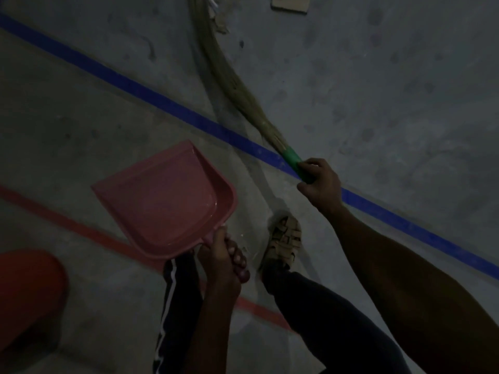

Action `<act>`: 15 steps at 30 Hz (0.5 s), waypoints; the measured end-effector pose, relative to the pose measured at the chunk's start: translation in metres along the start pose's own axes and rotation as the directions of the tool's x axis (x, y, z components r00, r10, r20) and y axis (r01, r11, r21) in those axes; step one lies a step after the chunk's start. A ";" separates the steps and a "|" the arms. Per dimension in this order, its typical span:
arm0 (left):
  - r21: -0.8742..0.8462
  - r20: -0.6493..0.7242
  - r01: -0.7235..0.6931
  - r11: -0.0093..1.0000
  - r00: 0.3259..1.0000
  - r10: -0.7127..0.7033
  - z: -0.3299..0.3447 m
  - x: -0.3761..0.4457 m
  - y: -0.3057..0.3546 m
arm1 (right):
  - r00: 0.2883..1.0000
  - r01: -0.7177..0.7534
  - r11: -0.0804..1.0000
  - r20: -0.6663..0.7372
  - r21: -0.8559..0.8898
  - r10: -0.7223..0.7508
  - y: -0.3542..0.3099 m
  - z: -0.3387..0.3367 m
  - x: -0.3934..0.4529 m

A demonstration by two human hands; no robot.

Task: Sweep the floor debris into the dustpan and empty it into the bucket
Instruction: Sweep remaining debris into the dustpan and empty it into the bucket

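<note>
Between the two hands, on the bare concrete floor [378, 90], no gathered pile is being seen, so the task is being judged as at an early sweeping stage. The left hand [225, 259] is being kept curled round the handle of the pink dustpan [164, 201], which is being held tilted, apparently off the floor, with its open lip pointing away from that hand; its tray is appearing empty, though the dim light is making this uncertain. The right hand [320, 180] is being kept wrapped round the green grip of the broom [229, 76], whose straw bristles are being extended far ahead of that hand, across the blue line [135, 87], toward scraps of debris [220, 24] lying at the bristle tips. Beyond those tips, a flat tan piece [290, 4] is being cut off by the top edge and cannot be identified. To the outside of the left hand, a red rounded shape, probably the bucket [27, 298], is being cropped by the frame, and its opening is not being shown. Gathering, loading the pan and emptying are all being judged as still outstanding. Just beside the left hand a sandalled foot [286, 242] is being seen, with pale specks near it too small to identify. Under the dustpan a red line [81, 230] is being partly hidden.
</note>
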State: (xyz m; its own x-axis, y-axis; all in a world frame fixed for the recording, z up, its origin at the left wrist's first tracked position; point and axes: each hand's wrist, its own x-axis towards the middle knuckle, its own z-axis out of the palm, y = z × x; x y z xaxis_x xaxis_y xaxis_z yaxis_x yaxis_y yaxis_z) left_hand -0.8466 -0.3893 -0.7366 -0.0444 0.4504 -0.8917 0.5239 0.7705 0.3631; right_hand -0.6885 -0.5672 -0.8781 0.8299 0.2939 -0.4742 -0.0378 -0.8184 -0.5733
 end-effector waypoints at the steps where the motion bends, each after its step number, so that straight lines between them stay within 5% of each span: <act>1: 0.000 -0.004 -0.010 1.000 1.000 0.010 0.001 0.001 0.001 | 1.000 -0.009 1.000 0.020 0.028 0.009 0.001 0.001 -0.005; 4: 0.010 -0.018 -0.014 1.000 1.000 0.014 0.001 0.005 0.001 | 0.984 -0.040 0.996 0.175 0.076 0.026 0.011 0.004 -0.025; 9: 0.000 -0.024 0.007 1.000 1.000 -0.007 0.002 0.003 0.000 | 0.884 -0.085 0.993 0.454 -0.082 0.113 0.042 0.004 -0.060; 15: 0.013 -0.049 0.049 0.999 0.998 -0.048 0.008 0.000 -0.002 | 0.910 -0.173 0.971 0.350 -0.166 0.222 0.067 0.005 -0.078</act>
State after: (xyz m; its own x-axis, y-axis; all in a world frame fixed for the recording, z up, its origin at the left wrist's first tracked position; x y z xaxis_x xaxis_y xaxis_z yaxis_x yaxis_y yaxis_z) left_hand -0.8402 -0.3943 -0.7396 -0.1116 0.4346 -0.8937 0.5319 0.7858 0.3157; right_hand -0.7590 -0.6421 -0.8825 0.5524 0.2584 -0.7925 -0.0881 -0.9273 -0.3637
